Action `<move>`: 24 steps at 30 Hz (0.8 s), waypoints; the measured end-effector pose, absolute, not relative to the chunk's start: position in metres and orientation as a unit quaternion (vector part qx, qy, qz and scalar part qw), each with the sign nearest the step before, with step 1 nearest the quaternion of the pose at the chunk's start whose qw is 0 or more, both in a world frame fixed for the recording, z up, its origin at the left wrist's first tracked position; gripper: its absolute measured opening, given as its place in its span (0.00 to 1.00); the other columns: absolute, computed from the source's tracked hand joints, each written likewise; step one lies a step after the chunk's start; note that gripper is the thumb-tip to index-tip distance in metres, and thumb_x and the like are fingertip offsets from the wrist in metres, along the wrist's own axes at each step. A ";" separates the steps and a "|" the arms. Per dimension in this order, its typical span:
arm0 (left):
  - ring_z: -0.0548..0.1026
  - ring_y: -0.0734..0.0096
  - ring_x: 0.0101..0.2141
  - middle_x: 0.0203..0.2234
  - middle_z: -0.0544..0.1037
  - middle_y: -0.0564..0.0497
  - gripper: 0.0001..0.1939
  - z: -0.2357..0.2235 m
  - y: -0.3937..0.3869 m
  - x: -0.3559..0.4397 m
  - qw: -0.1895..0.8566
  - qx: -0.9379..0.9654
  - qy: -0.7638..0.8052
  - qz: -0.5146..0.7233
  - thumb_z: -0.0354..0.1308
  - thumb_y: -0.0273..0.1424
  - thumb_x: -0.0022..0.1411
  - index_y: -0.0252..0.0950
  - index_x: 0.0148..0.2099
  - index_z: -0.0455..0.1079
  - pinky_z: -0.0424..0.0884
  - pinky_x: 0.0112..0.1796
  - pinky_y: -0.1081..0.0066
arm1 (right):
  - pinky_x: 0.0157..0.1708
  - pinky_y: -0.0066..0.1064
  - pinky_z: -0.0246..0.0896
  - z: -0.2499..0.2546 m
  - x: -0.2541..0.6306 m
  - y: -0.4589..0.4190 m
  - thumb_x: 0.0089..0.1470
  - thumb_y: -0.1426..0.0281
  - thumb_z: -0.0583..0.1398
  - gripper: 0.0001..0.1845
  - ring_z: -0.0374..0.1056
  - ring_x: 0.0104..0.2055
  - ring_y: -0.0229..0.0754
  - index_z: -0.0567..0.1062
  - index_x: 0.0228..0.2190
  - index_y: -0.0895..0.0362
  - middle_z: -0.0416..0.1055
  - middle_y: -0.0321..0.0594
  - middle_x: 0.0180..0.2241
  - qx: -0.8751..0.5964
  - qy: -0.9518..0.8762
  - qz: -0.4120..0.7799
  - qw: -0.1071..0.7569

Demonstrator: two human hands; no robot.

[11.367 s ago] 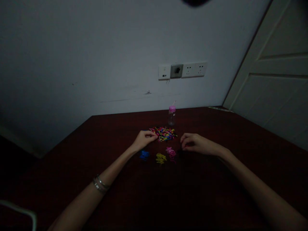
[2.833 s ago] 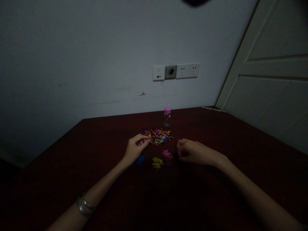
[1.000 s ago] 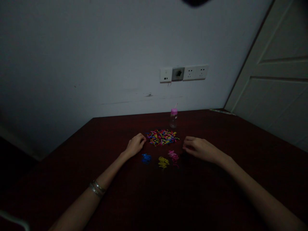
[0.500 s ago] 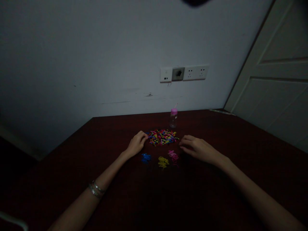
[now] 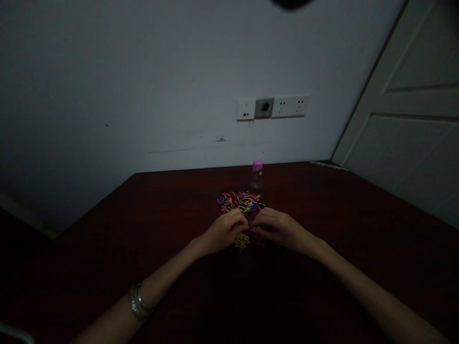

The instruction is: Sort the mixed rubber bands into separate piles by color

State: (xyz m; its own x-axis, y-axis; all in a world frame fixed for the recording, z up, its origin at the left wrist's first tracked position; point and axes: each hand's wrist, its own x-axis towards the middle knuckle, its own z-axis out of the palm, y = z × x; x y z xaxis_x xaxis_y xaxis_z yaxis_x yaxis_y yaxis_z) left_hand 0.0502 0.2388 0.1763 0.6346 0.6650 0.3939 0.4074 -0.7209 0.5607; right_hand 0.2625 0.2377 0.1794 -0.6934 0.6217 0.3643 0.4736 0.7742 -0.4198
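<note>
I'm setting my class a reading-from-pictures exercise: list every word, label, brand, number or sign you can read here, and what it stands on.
No text can be read.
Pale label on the clear bottle: too small to tell if it is printed.
White wall plate: a faint mark, too blurred to read.
Pale strip at the far right: too small to read.

Mixed pile point(image 5: 239, 201): many-coloured, scattered, farther from us
Yellow cluster point(image 5: 241, 241): nearer us
Pink cluster point(image 5: 257, 240): beside yellow, partly hidden

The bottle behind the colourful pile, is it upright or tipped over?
Upright: the bottle stands on the table, its pink lid uppermost.
</note>
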 end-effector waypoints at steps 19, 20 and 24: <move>0.71 0.69 0.36 0.35 0.75 0.48 0.12 0.161 0.284 0.010 0.242 0.746 0.466 0.410 0.50 0.33 0.59 0.33 0.39 0.71 0.66 0.39 0.69 | 0.38 0.34 0.60 0.195 0.306 0.255 0.50 0.66 0.58 0.08 0.65 0.39 0.42 0.76 0.31 0.53 0.68 0.39 0.37 -0.375 -0.906 0.178 0.083; 0.71 0.68 0.36 0.34 0.75 0.48 0.12 0.160 0.287 0.007 0.247 0.736 0.473 0.416 0.50 0.34 0.59 0.33 0.39 0.71 0.66 0.39 0.69 | 0.38 0.34 0.60 0.194 0.305 0.254 0.49 0.66 0.58 0.08 0.65 0.39 0.42 0.76 0.31 0.53 0.68 0.39 0.37 -0.375 -0.905 0.184 0.077; 0.72 0.68 0.31 0.28 0.76 0.49 0.14 0.159 0.293 0.000 0.269 0.701 0.503 0.427 0.51 0.36 0.57 0.32 0.38 0.72 0.67 0.32 0.72 | 0.35 0.33 0.60 0.191 0.302 0.250 0.47 0.67 0.59 0.06 0.65 0.37 0.42 0.75 0.30 0.53 0.68 0.39 0.36 -0.386 -0.901 0.187 0.063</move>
